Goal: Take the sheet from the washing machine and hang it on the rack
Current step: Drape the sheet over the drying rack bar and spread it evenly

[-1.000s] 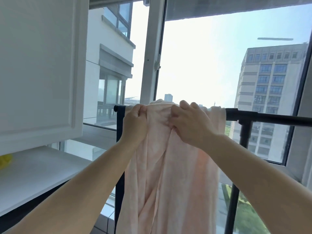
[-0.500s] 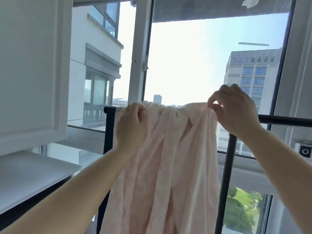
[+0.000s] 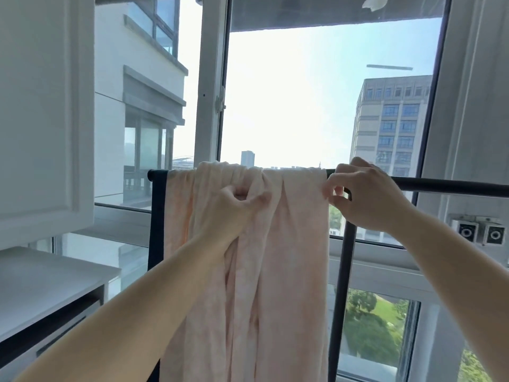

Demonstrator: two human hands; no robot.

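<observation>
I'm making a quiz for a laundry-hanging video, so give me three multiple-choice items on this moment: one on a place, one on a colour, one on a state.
1. Where does the right hand hold the sheet?
A. at its right edge by the bar
B. at its bottom hem
C. nowhere

2. What colour is the rack?
A. white
B. black
C. red

3. How does the sheet lie on the rack?
A. spread flat
B. folded in a neat square
C. draped over the bar, bunched in folds

Answers:
1 A: thumb and fingers pinch the edge beside the bar.
2 B: the top bar and posts are black.
3 C: it hangs over the bar in gathered folds, which the left hand grips.
</observation>
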